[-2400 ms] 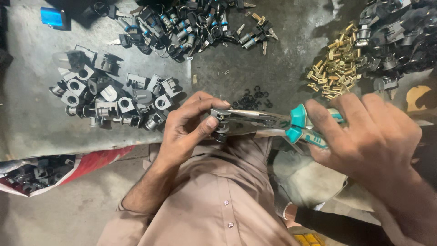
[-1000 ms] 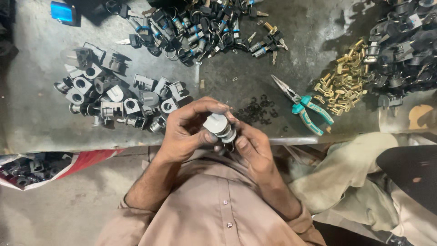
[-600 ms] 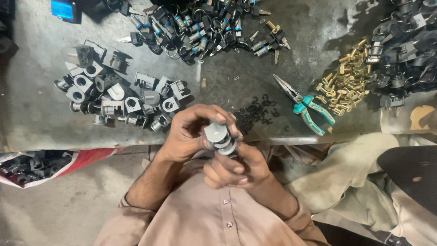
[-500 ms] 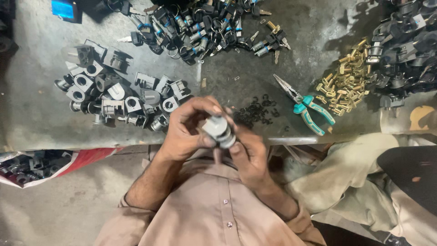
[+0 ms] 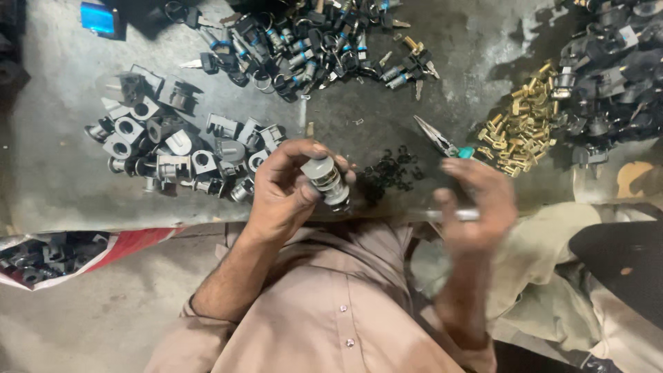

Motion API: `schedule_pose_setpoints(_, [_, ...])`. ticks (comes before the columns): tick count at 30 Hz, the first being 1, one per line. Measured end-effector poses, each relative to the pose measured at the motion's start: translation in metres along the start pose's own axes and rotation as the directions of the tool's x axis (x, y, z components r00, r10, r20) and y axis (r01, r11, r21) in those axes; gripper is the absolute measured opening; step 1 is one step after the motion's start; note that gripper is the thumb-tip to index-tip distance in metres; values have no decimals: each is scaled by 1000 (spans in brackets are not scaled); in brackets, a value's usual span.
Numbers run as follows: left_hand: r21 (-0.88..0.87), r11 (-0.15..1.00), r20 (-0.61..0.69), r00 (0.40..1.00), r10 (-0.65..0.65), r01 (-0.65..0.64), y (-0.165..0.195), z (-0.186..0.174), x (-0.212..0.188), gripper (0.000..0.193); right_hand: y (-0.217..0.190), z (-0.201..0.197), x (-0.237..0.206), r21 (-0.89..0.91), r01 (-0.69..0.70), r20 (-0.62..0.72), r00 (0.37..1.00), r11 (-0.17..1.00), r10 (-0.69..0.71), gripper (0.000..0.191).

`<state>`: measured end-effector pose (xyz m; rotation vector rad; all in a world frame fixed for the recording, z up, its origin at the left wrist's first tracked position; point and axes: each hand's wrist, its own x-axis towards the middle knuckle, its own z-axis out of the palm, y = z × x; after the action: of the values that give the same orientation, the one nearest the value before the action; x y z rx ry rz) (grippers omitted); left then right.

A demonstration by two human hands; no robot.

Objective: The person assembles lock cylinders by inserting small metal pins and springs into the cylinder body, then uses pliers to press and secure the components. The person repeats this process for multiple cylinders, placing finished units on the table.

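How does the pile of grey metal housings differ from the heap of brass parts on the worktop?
The grey housings are silver-grey and blocky, many with round holes; the brass parts are yellow, smaller and slimmer. The housings lie at image left beside the left hand; the brass parts lie beyond the blurred right hand. Both are loose heaps on the grey worktop.

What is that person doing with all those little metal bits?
A person sits at a grey work surface covered in heaps of small parts. Their left hand grips a small grey cylinder part. Their right hand is blurred, close over the teal-handled pliers; whether it touches them is unclear. Nearby lie a pile of grey housings, some brass pieces and little black rings.
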<state>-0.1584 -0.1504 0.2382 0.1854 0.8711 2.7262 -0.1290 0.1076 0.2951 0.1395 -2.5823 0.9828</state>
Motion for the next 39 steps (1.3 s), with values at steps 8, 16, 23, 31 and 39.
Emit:
schedule_pose_setpoints(8, [-93,989,61,992,-113,118,8,-5,-5,49,49,-22,-22,-432,31,198,978,902,61,43])
schedule_pose_setpoints(16, [-12,998,139,989,-54,56,19,18,-19,43,74,-34,-34,-445,26,255,962,895,98,27])
schedule_pose_setpoints(23, [-8,999,116,993,-34,35,19,15,-9,44,104,-39,-40,623,-643,531,766,445,363,48])
schedule_pose_setpoints(31, [-20,992,57,990,-127,128,16,14,-6,52,54,-22,-33,876,-477,477,879,67,14,30])
schedule_pose_setpoints(39, [-62,982,73,982,-175,179,35,17,-26,56,-36,-62,21,-28,285,351,900,958,-257,26])
